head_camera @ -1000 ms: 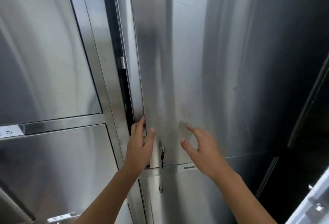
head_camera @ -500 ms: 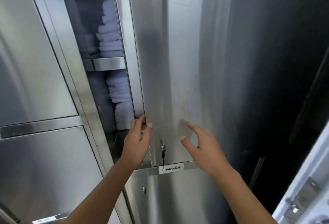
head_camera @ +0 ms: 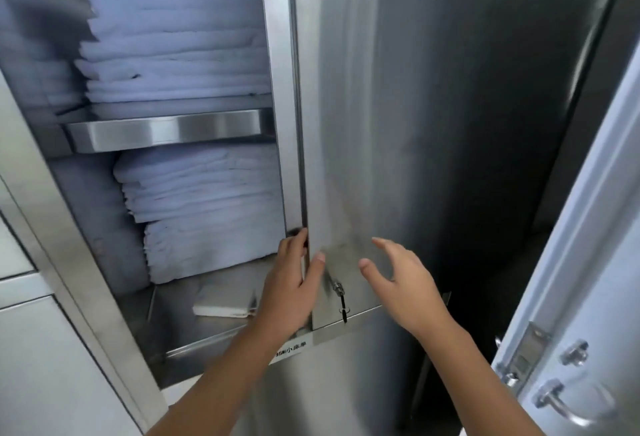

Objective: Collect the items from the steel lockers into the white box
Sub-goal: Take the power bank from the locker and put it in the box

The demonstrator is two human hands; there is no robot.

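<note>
A steel locker stands open in front of me. My left hand (head_camera: pixel 291 283) grips the free edge of its door (head_camera: pixel 398 130), fingers curled behind the edge and thumb on the front. My right hand (head_camera: pixel 405 279) hovers just off the door face with fingers spread, holding nothing. Inside, folded white linens (head_camera: pixel 173 40) are stacked on the upper shelf (head_camera: pixel 166 130). A second stack of white linens (head_camera: pixel 207 213) stands on the locker floor. A small flat white item (head_camera: pixel 225 304) lies in front of that stack. The white box is out of view.
A key (head_camera: pixel 341 300) hangs from the lock near the door's lower edge. Shut steel locker doors (head_camera: pixel 45 366) fill the left side. A white door (head_camera: pixel 588 297) with a metal latch and handle stands at the right. A dark gap lies between it and the lockers.
The locker door has swung wide open with my left hand on its edge, which exposes the shelves and linens. My right hand has stayed near the door face.
</note>
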